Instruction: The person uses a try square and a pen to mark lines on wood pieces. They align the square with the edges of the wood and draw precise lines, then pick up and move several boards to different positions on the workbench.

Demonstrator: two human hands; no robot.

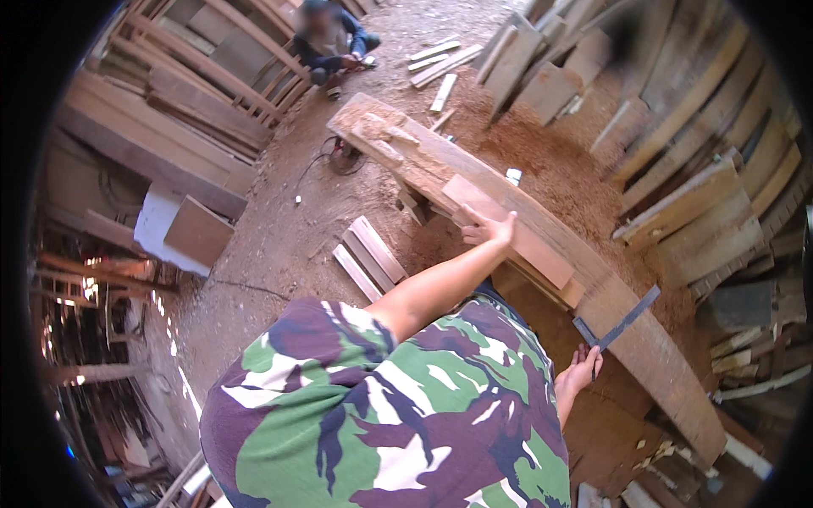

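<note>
A flat, reddish-brown board [542, 254] lies lengthwise on a long, thick wooden bench plank [656, 364]. My left hand [489, 230] rests on the board's near edge, its fingers spread and its thumb toward the far side. Beyond the board's right end, my right hand [581, 369] is closed around one part of a dark try square [625, 320]. The square's long arm slants across the bench plank. My right fingers partly hide the part they grip.
Loose wood pieces [391, 140] and sawdust lie on the bench's far end. Cut strips [373, 254] rest on the ground at left. Boards [686, 203] lean along the right side. Near a wooden rack, another person [326, 42] crouches at the back.
</note>
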